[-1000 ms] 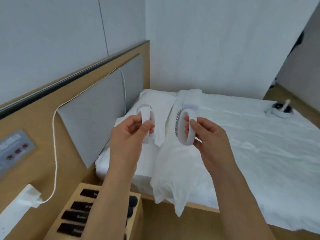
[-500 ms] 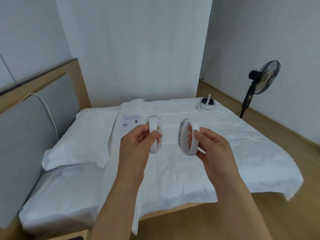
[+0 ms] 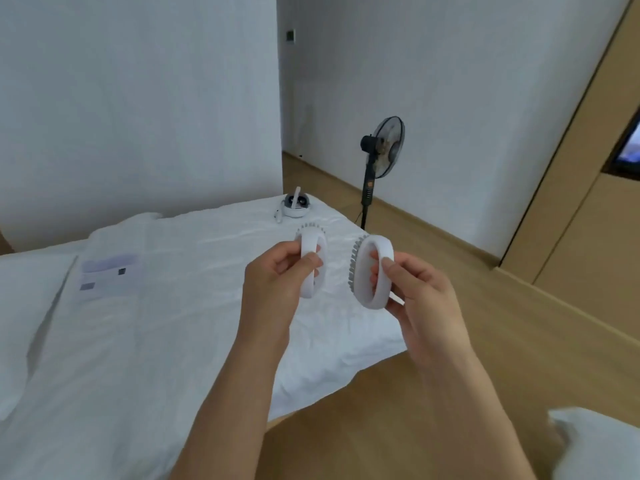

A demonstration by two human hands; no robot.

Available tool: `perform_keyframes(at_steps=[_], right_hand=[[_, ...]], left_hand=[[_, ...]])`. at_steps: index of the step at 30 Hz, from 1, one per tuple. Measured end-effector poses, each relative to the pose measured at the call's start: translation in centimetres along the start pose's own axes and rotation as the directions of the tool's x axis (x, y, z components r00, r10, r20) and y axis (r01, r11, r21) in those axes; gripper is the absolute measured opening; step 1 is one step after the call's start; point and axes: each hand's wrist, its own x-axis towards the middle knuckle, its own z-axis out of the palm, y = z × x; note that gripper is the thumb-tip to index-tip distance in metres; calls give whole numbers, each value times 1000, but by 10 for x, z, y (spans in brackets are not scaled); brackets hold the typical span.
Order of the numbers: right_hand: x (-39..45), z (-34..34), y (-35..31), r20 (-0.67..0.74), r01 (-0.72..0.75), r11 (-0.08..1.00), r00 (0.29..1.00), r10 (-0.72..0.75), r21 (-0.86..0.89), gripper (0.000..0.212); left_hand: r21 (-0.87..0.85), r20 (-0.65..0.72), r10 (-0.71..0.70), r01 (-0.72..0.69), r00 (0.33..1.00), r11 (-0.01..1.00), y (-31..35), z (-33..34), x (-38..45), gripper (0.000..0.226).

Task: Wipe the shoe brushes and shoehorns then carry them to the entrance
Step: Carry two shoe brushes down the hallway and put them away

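Note:
My left hand [image 3: 277, 278] pinches a white ring-shaped shoe brush [image 3: 313, 268] with short grey bristles showing along its top edge. My right hand [image 3: 415, 292] grips a second white ring-shaped shoe brush [image 3: 372, 275], its grey bristles facing left. I hold both brushes upright at chest height, a little apart, above the foot end of the white bed [image 3: 156, 323]. No shoehorn can be made out.
A round white device [image 3: 294, 207] lies at the bed's far corner. A black standing fan [image 3: 379, 157] stands on the wooden floor beyond it. A doorway opening [image 3: 287, 98] lies past the wall; wooden panelling [image 3: 581, 168] runs along the right. A white pillow corner [image 3: 595, 441] shows at lower right.
The view has swung right, from the headboard and pillows to the foot of the bed, the fan and the doorway. Both hands keep the same hold on the brushes.

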Motion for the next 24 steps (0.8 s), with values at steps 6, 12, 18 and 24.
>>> perform_keyframes(at_steps=[6,12,18,24], right_hand=[[24,-95,-20,-214,50,998,975,-57,-37,17],[53,-165,-28,-385,102,993,915,-119,-64,17],[113,-206,-16,-486,99,992,865,-122,-73,19],[218,-230,-12,-505,62,995,858,-91,-73,17]], left_hand=[[9,233,38,-41,972,999,-8,120,20,16],[-43,412,38,-23,910,999,-33,214,38,16],[-88,507,34,13,861,996,-61,287,88,12],[-116,521,40,24,853,993,-80,352,177,19]])
